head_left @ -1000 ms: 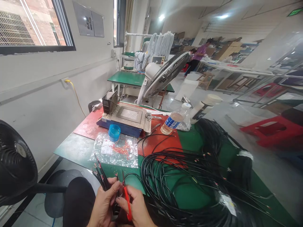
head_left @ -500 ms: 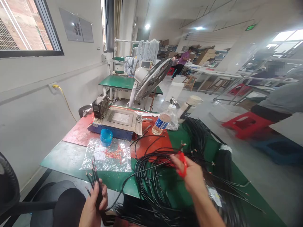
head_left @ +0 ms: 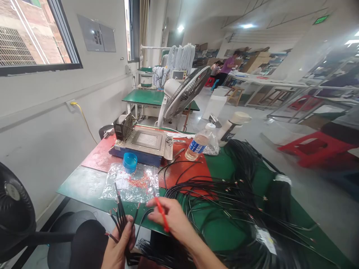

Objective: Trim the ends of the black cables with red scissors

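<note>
My left hand [head_left: 119, 244] is closed round a bunch of black cables [head_left: 121, 215] whose red-tipped ends stick up at the near table edge. My right hand [head_left: 171, 216] holds a red-handled tool [head_left: 162, 215] and pinches a black cable end just right of the bunch. A large coil of black cables [head_left: 224, 209] covers the green table [head_left: 84, 183] to the right of both hands.
A clear plastic bag [head_left: 131, 183] with small red parts lies behind the hands. Behind it are a blue cap [head_left: 130, 161], a flat machine [head_left: 146, 144], a water bottle [head_left: 198, 144] and a tilted fan [head_left: 183, 93]. A black fan [head_left: 14, 209] stands at the left.
My right hand has come back from the coil on the right to a spot beside my left hand, bringing the red tool and a cable end. The left hand kept hold of its bunch.
</note>
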Motion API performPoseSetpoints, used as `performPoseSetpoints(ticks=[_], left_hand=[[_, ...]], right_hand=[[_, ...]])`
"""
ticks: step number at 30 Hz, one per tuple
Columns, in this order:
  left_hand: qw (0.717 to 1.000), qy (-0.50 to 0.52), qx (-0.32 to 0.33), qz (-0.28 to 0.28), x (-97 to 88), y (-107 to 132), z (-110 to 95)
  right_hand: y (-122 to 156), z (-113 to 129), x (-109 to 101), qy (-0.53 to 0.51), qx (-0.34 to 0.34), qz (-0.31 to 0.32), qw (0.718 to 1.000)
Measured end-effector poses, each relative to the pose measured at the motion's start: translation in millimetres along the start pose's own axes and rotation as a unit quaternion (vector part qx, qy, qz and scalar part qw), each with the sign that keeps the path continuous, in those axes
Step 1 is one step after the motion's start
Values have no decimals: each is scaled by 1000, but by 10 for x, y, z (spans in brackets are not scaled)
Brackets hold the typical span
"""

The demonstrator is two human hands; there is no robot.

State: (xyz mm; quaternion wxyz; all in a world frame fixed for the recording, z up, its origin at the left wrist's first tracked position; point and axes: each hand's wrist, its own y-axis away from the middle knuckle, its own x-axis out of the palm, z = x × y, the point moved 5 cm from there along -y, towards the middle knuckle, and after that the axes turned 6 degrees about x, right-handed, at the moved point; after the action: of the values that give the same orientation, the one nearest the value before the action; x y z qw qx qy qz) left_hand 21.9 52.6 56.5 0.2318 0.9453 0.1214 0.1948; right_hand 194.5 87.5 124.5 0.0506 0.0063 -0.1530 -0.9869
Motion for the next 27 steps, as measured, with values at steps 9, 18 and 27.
performPoseSetpoints(ticks=[9, 18, 27], left_hand=[[992, -84, 43, 83, 35, 50, -124], [997, -30, 2, 78, 118, 19, -195], [997, -8, 26, 71, 92, -94, -280]], right_hand=[[-167, -48, 302, 20, -42, 90, 995], [-285, -302, 445, -192, 93, 71, 974], [-38, -52, 279, 285, -73, 78, 953]])
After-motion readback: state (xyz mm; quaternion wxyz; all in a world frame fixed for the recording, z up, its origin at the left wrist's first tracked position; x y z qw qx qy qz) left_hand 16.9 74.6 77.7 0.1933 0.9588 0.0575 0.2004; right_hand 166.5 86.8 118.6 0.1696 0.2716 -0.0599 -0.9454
